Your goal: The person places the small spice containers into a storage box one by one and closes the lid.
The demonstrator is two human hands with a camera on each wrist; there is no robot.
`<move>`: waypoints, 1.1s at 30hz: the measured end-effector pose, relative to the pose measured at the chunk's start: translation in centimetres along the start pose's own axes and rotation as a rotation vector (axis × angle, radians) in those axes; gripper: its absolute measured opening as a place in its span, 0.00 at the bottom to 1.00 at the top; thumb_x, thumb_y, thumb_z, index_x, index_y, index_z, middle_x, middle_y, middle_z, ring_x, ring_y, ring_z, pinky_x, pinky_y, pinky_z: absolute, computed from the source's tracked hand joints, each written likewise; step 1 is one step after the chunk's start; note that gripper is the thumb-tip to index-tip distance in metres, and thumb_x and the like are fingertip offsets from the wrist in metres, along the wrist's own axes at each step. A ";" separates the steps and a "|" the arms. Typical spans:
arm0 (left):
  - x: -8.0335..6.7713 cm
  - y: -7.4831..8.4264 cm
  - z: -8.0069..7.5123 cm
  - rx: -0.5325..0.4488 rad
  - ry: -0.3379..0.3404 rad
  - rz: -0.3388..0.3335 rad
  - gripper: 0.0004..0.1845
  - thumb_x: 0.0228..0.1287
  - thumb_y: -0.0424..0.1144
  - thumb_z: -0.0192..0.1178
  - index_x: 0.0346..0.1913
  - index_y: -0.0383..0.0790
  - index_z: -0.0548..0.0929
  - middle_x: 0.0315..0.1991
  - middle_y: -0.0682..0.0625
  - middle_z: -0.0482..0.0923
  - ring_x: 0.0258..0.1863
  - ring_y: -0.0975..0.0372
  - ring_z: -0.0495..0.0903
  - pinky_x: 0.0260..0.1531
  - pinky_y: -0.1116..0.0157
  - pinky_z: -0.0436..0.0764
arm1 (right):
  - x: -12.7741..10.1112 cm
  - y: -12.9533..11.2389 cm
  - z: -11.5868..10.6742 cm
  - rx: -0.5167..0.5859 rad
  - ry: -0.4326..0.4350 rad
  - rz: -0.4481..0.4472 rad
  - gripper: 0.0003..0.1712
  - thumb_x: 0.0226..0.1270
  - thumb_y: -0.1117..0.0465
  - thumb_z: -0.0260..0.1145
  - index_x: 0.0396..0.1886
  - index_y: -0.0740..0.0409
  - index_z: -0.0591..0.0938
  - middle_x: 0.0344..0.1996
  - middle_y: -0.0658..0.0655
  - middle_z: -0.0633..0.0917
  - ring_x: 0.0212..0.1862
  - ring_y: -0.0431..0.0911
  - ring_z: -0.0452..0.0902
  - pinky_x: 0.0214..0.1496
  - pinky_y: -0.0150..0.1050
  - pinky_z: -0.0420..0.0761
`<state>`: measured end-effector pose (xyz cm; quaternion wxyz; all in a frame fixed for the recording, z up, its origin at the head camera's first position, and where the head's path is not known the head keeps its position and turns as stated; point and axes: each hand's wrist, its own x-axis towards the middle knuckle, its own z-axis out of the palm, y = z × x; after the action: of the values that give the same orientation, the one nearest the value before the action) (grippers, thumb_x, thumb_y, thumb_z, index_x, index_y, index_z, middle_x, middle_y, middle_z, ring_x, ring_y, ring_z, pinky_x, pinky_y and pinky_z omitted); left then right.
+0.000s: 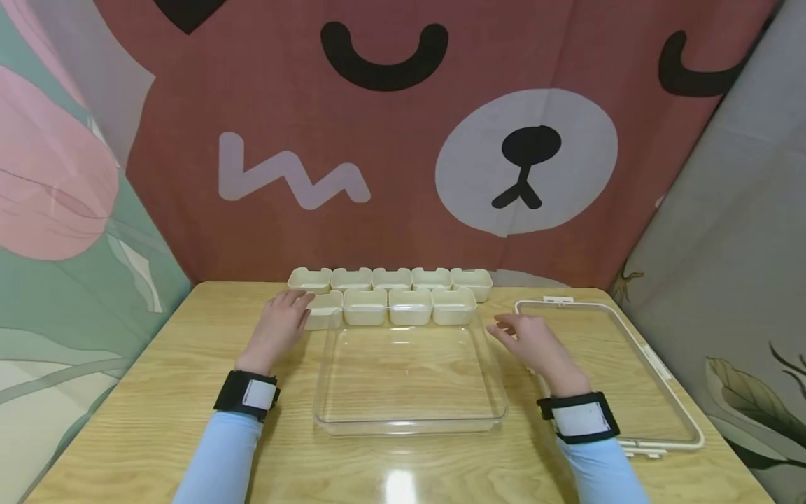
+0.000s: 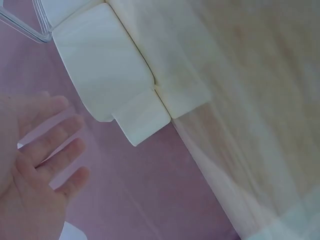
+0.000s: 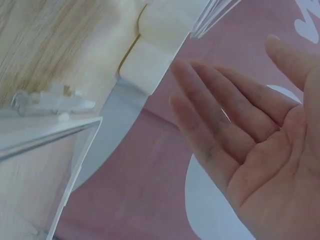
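A clear plastic box (image 1: 409, 425) sits on the table between my two hands, its far rim overlapping the front row of small cream bins (image 1: 365, 308). My left hand (image 1: 276, 330) hovers by the leftmost front bin (image 1: 324, 318), fingers loosely extended. In the left wrist view those fingers (image 2: 65, 155) are apart from the bins and hold nothing. Beyond the box's right side, my right hand (image 1: 535, 346) hangs above the table, palm inward. The right wrist view shows its fingers (image 3: 220, 115) relaxed and slightly spread, with nothing in them.
A clear lid with a white rim (image 1: 661, 378) and clips lies on the right, partly behind my right wrist. More cream bins (image 1: 392, 278) form a back row near the printed cloth (image 1: 403, 231). The wooden table (image 1: 157, 420) extends left and in front.
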<state>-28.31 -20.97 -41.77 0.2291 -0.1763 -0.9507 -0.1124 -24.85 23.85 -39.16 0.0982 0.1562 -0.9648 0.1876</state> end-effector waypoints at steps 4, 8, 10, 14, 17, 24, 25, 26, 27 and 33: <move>0.4 0.1 0.0 0.010 0.004 0.022 0.17 0.64 0.34 0.58 0.55 0.33 0.78 0.52 0.37 0.77 0.55 0.43 0.72 0.53 0.44 0.70 | 0.1 -0.4 0.0 0.020 -0.019 -0.022 0.23 0.65 0.51 0.62 0.49 0.68 0.82 0.36 0.61 0.87 0.36 0.50 0.84 0.38 0.45 0.82; 0.4 0.0 0.3 0.013 -0.019 0.026 0.18 0.62 0.35 0.61 0.54 0.33 0.79 0.51 0.38 0.78 0.55 0.44 0.72 0.53 0.44 0.70 | 0.0 -0.7 0.3 0.058 -0.051 -0.023 0.22 0.64 0.53 0.64 0.48 0.67 0.82 0.36 0.60 0.87 0.35 0.49 0.84 0.37 0.43 0.83; 0.4 -0.1 0.5 0.010 -0.030 0.025 0.19 0.61 0.36 0.62 0.54 0.33 0.79 0.51 0.38 0.78 0.56 0.45 0.72 0.54 0.44 0.69 | -0.1 -0.7 0.5 0.082 -0.060 -0.030 0.20 0.63 0.55 0.65 0.47 0.67 0.83 0.35 0.60 0.87 0.34 0.48 0.84 0.36 0.42 0.82; 0.6 -0.3 0.6 -0.001 -0.021 0.039 0.19 0.58 0.34 0.65 0.52 0.33 0.80 0.50 0.38 0.78 0.54 0.45 0.73 0.54 0.45 0.70 | 0.0 -0.8 0.8 0.114 -0.081 -0.042 0.18 0.61 0.58 0.67 0.45 0.67 0.83 0.33 0.59 0.88 0.31 0.45 0.84 0.33 0.40 0.82; 0.7 -0.4 0.7 -0.008 0.015 0.077 0.15 0.54 0.30 0.67 0.47 0.32 0.82 0.45 0.39 0.81 0.49 0.46 0.76 0.50 0.46 0.73 | 0.1 -1.1 0.9 0.129 -0.100 -0.001 0.18 0.60 0.60 0.67 0.46 0.69 0.83 0.30 0.59 0.88 0.28 0.43 0.83 0.30 0.37 0.81; 0.6 -0.2 0.6 -0.042 0.011 0.113 0.13 0.50 0.19 0.60 0.38 0.32 0.85 0.36 0.41 0.83 0.41 0.48 0.80 0.42 0.50 0.77 | 0.1 -1.6 0.8 0.232 -0.172 0.150 0.20 0.59 0.63 0.67 0.48 0.73 0.80 0.27 0.60 0.86 0.23 0.47 0.84 0.25 0.35 0.81; 0.6 -0.2 0.6 -0.047 0.001 0.111 0.13 0.51 0.18 0.59 0.38 0.32 0.85 0.35 0.41 0.83 0.40 0.48 0.80 0.41 0.51 0.78 | 0.1 -1.6 0.8 0.244 -0.175 0.170 0.20 0.59 0.63 0.67 0.48 0.72 0.80 0.27 0.60 0.86 0.24 0.47 0.84 0.25 0.35 0.81; 0.6 -0.2 0.6 -0.047 -0.011 0.110 0.13 0.52 0.18 0.58 0.38 0.32 0.85 0.35 0.41 0.83 0.38 0.49 0.80 0.41 0.53 0.78 | 0.1 -1.6 0.8 0.252 -0.176 0.179 0.19 0.59 0.64 0.67 0.48 0.73 0.81 0.27 0.60 0.86 0.23 0.47 0.84 0.25 0.35 0.81; 0.7 -0.2 0.6 -0.050 -0.023 0.109 0.13 0.52 0.18 0.57 0.37 0.32 0.85 0.34 0.41 0.83 0.37 0.49 0.80 0.40 0.54 0.78 | 0.1 -1.6 0.8 0.258 -0.176 0.187 0.19 0.59 0.64 0.67 0.47 0.73 0.81 0.27 0.60 0.86 0.23 0.47 0.84 0.25 0.36 0.81; 0.9 -0.3 0.8 -0.058 -0.075 0.105 0.10 0.55 0.19 0.57 0.34 0.33 0.85 0.29 0.43 0.82 0.32 0.53 0.80 0.34 0.56 0.79 | 0.0 -1.6 0.8 0.279 -0.170 0.193 0.17 0.59 0.64 0.67 0.45 0.73 0.82 0.24 0.59 0.86 0.22 0.46 0.83 0.25 0.36 0.82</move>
<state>-29.45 -20.76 -42.11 0.1936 -0.2368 -0.9443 -0.1212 -24.46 22.10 -39.39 -0.0250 0.0904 -0.9447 0.3143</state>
